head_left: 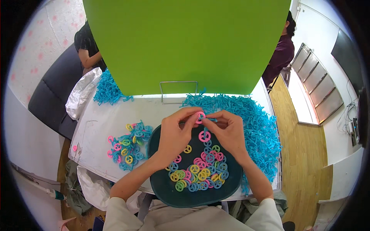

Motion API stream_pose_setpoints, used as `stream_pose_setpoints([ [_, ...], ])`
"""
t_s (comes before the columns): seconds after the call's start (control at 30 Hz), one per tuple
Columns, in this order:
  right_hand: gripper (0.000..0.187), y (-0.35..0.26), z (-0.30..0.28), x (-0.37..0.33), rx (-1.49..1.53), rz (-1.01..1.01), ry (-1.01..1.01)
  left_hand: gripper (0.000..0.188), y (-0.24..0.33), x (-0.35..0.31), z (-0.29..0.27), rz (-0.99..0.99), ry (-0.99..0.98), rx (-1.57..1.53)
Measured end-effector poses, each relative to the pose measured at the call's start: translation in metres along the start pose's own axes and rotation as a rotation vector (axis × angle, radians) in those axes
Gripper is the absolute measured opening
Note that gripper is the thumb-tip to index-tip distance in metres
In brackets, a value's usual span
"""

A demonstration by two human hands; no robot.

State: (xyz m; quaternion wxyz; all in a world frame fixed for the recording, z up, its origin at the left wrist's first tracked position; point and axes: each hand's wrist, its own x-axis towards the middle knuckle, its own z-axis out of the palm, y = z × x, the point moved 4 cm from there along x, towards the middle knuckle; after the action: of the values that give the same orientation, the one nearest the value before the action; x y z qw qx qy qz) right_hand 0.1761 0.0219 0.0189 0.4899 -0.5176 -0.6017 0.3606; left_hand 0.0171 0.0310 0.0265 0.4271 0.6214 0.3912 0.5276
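Observation:
Above a dark green tray (162,194), my two hands meet with their fingertips almost touching. Pinched in my left hand (175,127) is a small pink plastic spoked wheel (200,118). My right hand (227,131) is closed on a thin blue branched plastic piece (212,120), held against that wheel; the fingers partly hide where they join. Just below the fingers shows another pink wheel (204,136), with a bit of blue at its top; whether it hangs or lies in the tray I cannot tell. Loose pink, yellow, green and blue wheels (195,168) lie in the tray.
A large heap of blue branched pieces (260,134) covers the table's right side; a smaller one (108,89) lies far left. Blue pieces with coloured wheels (129,144) are piled left of the tray. A green board (185,46) stands behind a wire stand (179,92). Two people are beyond it.

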Motion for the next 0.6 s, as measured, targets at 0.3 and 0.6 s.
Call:
stream_pose_setpoints([
  [0.3, 0.021, -0.003, -0.014, 0.01, 0.241, 0.027, -0.431, 0.013, -0.012, 0.005, -0.029, -0.174, -0.119, -0.242],
  [0.6, 0.037, 0.089, -0.091, 0.03, -0.983, 0.015, -0.207, 0.008, -0.004, -0.006, -0.097, -0.225, -0.079, 0.077],
])
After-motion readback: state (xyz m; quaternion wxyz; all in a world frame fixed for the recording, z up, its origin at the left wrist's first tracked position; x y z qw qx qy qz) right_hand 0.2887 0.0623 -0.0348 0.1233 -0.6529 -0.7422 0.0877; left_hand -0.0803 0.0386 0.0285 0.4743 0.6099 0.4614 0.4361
